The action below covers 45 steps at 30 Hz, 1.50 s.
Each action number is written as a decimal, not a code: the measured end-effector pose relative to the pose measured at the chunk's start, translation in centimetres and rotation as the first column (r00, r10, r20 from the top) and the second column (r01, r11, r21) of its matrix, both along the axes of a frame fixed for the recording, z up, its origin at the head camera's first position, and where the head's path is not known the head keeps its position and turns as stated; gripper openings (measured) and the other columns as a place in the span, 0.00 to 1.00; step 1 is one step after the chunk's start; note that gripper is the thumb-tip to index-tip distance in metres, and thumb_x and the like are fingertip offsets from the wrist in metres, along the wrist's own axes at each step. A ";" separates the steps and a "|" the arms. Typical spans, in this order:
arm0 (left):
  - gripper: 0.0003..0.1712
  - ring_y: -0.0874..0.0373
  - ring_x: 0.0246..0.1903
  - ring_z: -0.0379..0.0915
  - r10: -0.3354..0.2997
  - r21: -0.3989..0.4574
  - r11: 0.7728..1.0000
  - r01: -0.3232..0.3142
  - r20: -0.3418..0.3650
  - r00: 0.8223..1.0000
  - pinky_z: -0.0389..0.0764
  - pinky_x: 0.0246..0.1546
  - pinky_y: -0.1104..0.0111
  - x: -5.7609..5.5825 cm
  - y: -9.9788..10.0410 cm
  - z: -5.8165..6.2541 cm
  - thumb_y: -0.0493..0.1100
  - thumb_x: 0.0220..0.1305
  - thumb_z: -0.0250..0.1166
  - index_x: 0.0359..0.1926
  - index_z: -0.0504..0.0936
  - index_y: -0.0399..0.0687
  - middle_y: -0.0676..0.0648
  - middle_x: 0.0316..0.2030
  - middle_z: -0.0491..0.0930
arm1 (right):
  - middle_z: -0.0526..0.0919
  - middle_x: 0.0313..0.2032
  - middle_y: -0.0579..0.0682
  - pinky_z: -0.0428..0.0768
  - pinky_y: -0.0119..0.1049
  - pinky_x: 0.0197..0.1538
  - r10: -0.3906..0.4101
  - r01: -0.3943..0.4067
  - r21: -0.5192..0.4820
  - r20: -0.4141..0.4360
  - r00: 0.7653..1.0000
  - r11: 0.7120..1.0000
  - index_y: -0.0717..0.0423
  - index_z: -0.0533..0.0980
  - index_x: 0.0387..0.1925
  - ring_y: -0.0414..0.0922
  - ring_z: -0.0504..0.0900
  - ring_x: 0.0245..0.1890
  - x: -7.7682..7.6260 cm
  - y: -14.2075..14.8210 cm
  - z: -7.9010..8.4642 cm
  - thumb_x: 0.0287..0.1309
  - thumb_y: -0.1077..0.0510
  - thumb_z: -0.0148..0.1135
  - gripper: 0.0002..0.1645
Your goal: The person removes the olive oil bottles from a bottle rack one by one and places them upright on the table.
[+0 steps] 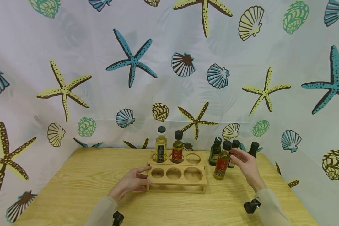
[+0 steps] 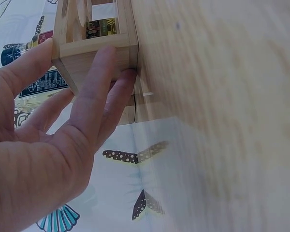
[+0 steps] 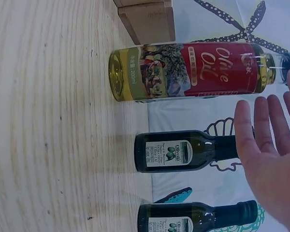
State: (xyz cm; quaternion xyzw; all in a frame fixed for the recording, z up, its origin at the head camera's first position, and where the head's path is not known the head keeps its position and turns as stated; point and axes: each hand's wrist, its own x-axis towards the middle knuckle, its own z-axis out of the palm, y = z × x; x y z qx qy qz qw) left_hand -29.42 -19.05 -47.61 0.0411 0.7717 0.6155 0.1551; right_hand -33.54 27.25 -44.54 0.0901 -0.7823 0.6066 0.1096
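Note:
A two-tier wooden rack (image 1: 176, 180) with round holes sits on the table. Its back row holds a pale oil bottle (image 1: 161, 147) at the left and a red-labelled olive oil bottle (image 1: 177, 149) in the middle. My left hand (image 1: 132, 181) touches the rack's left end, fingers (image 2: 94, 92) extended along the wood. To the right of the rack stands another red-labelled olive oil bottle (image 1: 222, 161), upright. Beside its black cap is my right hand (image 1: 245, 163), thumb near the cap and fingers straight; whether the thumb touches it, I cannot tell.
Dark green olive oil bottles stand behind my right hand: one (image 1: 215, 152) near the rack, another (image 3: 174, 152) and a third (image 3: 183, 217) farther right. A white cloth (image 1: 169, 91) with starfish and shells hangs behind the wooden table (image 1: 82, 179).

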 end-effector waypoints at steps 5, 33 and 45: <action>0.41 0.45 0.50 0.79 0.002 -0.004 1.000 -0.002 0.007 1.000 0.86 0.44 0.55 -0.2 0.0 -0.1 0.40 0.62 0.69 0.74 0.63 0.47 0.25 0.62 0.67 | 0.84 0.48 0.43 0.85 0.35 0.45 -0.063 0.063 -0.007 0.027 0.998 0.998 0.64 0.73 0.61 0.32 0.82 0.41 0.6 -0.1 0.3 0.66 0.50 0.62 0.29; 0.41 0.43 0.51 0.79 -0.003 -0.004 1.000 0.003 0.019 1.000 0.85 0.45 0.54 -0.1 0.1 0.0 0.40 0.61 0.70 0.73 0.63 0.48 0.25 0.63 0.66 | 0.86 0.44 0.60 0.87 0.47 0.43 0.166 -0.163 -0.034 0.157 0.973 0.986 0.68 0.77 0.55 0.47 0.87 0.40 0.4 -6.2 -0.9 0.65 0.54 0.63 0.24; 0.40 0.43 0.51 0.79 0.017 -0.009 1.000 -0.017 0.013 1.000 0.85 0.46 0.53 0.0 0.1 0.2 0.38 0.63 0.68 0.73 0.63 0.48 0.25 0.62 0.67 | 0.85 0.47 0.63 0.87 0.45 0.44 0.252 -0.248 -0.047 0.225 0.941 0.968 0.66 0.77 0.56 0.56 0.85 0.46 -0.3 -9.3 -1.5 0.64 0.54 0.64 0.24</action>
